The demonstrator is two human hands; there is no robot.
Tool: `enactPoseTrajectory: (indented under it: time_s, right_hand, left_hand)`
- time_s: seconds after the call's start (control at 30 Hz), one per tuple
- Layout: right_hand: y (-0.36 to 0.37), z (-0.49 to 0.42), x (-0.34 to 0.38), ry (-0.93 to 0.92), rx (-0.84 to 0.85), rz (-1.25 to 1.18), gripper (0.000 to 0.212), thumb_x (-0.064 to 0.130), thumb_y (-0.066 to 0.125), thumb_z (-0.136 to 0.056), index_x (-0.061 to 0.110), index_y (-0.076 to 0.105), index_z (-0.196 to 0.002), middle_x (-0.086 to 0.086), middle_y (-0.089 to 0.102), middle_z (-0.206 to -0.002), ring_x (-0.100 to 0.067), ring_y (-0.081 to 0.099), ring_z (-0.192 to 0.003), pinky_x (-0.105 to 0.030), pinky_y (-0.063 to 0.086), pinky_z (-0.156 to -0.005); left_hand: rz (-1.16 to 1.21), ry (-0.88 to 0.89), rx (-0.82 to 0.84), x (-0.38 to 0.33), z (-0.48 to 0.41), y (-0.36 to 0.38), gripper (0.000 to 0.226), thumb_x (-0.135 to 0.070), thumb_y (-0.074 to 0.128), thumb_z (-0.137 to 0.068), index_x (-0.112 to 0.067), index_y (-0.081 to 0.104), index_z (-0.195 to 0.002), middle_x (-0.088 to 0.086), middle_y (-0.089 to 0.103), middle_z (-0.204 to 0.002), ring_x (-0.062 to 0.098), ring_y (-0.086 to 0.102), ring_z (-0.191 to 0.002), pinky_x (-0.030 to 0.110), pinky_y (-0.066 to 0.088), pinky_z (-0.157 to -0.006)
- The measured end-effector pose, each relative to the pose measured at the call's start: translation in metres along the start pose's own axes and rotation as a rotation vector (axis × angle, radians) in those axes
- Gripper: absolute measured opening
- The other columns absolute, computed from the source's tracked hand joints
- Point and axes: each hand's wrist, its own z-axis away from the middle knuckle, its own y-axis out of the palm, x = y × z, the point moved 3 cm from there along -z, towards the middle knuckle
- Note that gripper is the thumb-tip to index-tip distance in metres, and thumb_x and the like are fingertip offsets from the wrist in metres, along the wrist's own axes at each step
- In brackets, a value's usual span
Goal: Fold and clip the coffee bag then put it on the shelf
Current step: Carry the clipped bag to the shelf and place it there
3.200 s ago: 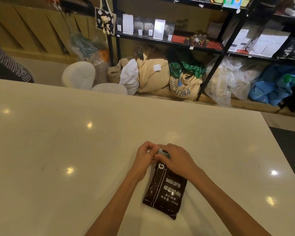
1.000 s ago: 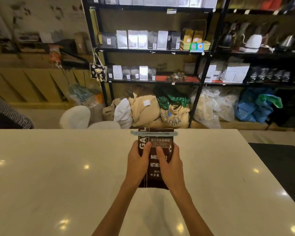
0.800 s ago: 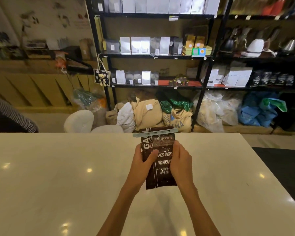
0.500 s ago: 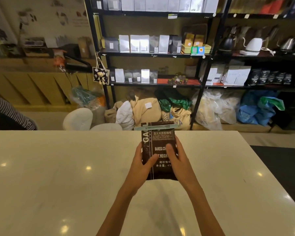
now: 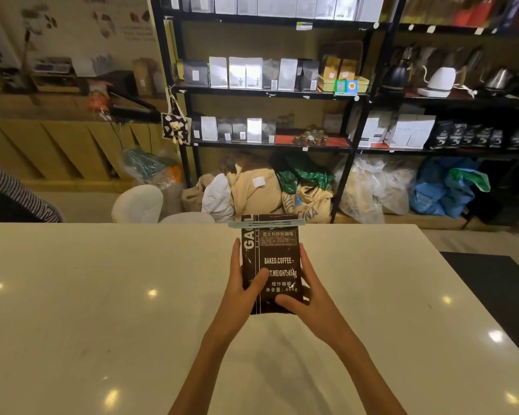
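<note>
Coffee bag held upright above the white table, long axis vertical, printed face toward the camera, clipped top edge pointing up and away toward the shelf. Pale clip clamped straight across the folded top, level, sticking out a little past both side edges of the bag.

Left hand closed on the bag's left edge, thumb pressed across the front near the weight print, fingers wrapped behind and out of sight. Right hand closed on the lower right corner, thumb lying over the bottom front, fingers up along the right edge. Both grips sit on the lower half; upper half and clip stand free above the hands. Bottom seam of the bag just below the thumbs, off the table surface as far as can be told.

Beyond the far table edge: two white stools, a heap of burlap and cloth sacks on the floor under the shelf, clear and blue plastic bags to the right. Shelf tiers crowded with white and dark pouches. Striped sleeve at far left edge.
</note>
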Motion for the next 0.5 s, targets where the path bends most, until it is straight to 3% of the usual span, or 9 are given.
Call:
enactPoseTrajectory:
  time_s: [0.1,0.2,0.37,0.5]
  right_hand:
    - [0.004,0.005,0.002,-0.013,-0.097,-0.025,0.09,0.014,0.076,-0.085,0.064,0.023,-0.138,0.026,0.05,-0.134,0.0,0.06,-0.117,-0.032,0.059,-0.091]
    - [0.006,0.011,-0.003,0.003,-0.187,-0.061,0.087,0.01,0.075,-0.085,0.054,0.027,-0.145,0.02,0.053,-0.137,0.009,0.059,-0.115,-0.027,0.059,-0.085]
    - [-0.011,0.038,-0.02,0.071,-0.385,-0.109,0.081,0.011,0.073,-0.086,0.059,0.032,-0.137,0.021,0.056,-0.132,0.006,0.063,-0.11,-0.024,0.06,-0.079]
    - [-0.054,0.08,-0.029,0.112,-0.502,-0.117,0.082,0.011,0.072,-0.087,0.049,0.029,-0.145,0.022,0.055,-0.132,0.012,0.061,-0.108,-0.019,0.058,-0.073]
  left_hand:
    - [0.01,0.04,0.081,0.001,0.002,-0.006,0.09,-0.026,0.07,-0.089,-0.045,0.01,-0.153,-0.005,0.045,-0.15,0.014,0.055,-0.131,0.031,0.055,-0.097]
    - [0.003,0.041,0.121,0.007,-0.002,-0.008,0.089,-0.028,0.07,-0.085,-0.048,0.015,-0.152,-0.01,0.049,-0.148,0.014,0.055,-0.131,0.043,0.052,-0.103]
    - [-0.012,0.0,0.279,0.017,-0.002,0.018,0.081,-0.019,0.072,-0.086,-0.059,0.028,-0.142,-0.015,0.058,-0.139,0.008,0.061,-0.122,0.039,0.056,-0.098]
    - [-0.014,-0.018,0.408,0.02,0.005,0.075,0.083,-0.021,0.075,-0.082,-0.061,0.031,-0.139,-0.022,0.058,-0.136,0.007,0.061,-0.122,0.036,0.056,-0.097]
